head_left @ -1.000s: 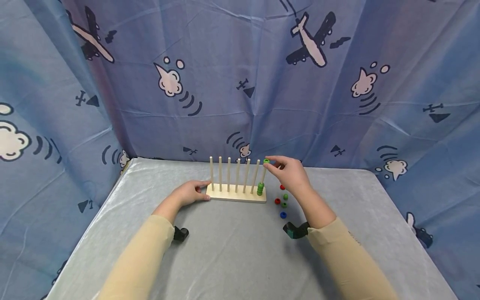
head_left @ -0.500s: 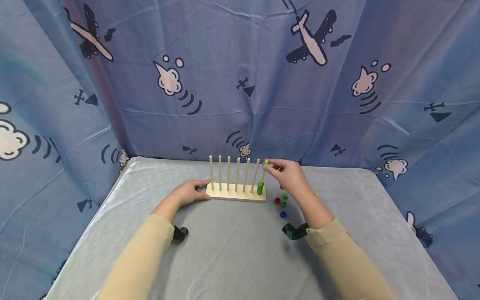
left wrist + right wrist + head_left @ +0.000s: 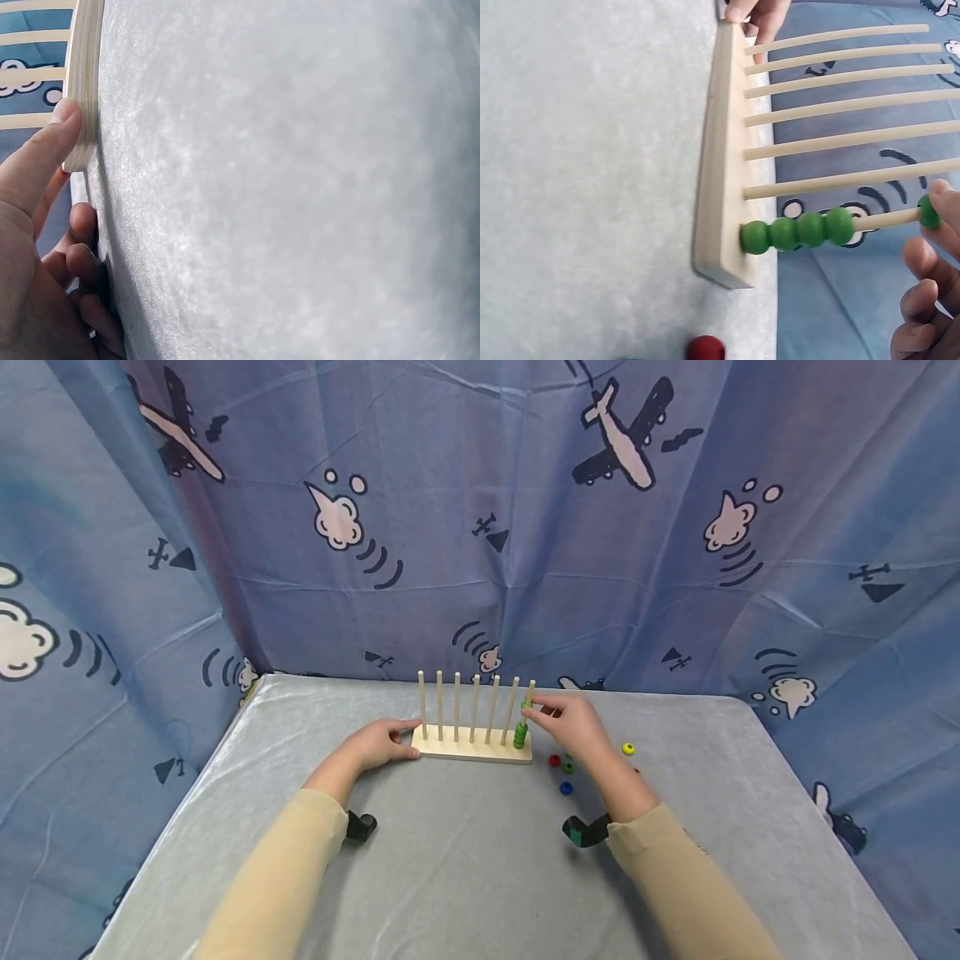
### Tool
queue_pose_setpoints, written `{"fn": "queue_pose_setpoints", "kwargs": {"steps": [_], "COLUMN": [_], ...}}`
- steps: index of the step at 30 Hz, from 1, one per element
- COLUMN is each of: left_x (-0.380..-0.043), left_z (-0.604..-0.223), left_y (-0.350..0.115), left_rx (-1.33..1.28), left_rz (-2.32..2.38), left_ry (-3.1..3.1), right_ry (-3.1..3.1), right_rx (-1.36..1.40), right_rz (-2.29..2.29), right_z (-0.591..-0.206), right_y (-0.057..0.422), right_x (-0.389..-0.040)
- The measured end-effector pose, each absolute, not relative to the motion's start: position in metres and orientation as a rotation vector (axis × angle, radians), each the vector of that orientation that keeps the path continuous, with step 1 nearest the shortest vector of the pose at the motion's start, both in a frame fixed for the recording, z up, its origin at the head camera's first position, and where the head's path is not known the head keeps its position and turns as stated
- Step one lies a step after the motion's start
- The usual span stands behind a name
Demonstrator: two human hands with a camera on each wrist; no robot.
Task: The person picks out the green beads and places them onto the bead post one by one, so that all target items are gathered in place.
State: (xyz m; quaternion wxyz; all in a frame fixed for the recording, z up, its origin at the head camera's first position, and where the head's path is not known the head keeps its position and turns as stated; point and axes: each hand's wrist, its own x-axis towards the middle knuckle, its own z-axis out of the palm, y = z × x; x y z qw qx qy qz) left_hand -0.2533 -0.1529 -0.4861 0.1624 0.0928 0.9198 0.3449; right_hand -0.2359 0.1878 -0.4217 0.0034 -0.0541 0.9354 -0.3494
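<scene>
A pale wooden peg stand [image 3: 472, 748] with a row of upright pegs sits on the table. My left hand [image 3: 372, 747] grips the stand's left end, its thumb on the front edge in the left wrist view. On the rightmost peg, my right hand [image 3: 573, 722] pinches a green bead [image 3: 928, 212] between thumb and finger, in the peg's upper part. Lower on that peg, several green beads [image 3: 799, 232] are stacked against the base, with a length of bare peg between them and the held bead. The other pegs carry no beads.
Loose beads lie right of the stand: a red bead [image 3: 554, 761], a green bead [image 3: 568, 768], a blue bead [image 3: 566, 788] and a yellow bead [image 3: 628, 749]. My right forearm partly covers others. A patterned blue curtain [image 3: 420, 527] hangs behind the grey-covered table [image 3: 465, 860].
My right hand has moved down with the green bead, from the tip of the rightmost peg to below it. The yellow bead has come into view. My left hand stays put.
</scene>
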Motion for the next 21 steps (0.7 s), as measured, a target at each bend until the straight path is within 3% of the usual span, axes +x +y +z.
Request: {"fn": "queue_pose_setpoints", "kwargs": {"steps": [21], "left_x": [-0.254], "left_z": [-0.487], "left_y": [-0.153], "left_rx": [0.259], "left_rz": [0.979], "left_ry": [2.624], "right_ry": [2.883], "right_rx": [-0.159], "right_rz": [-1.063], "right_z": [-0.453], "right_y": [0.190], "right_x": [-0.238]}}
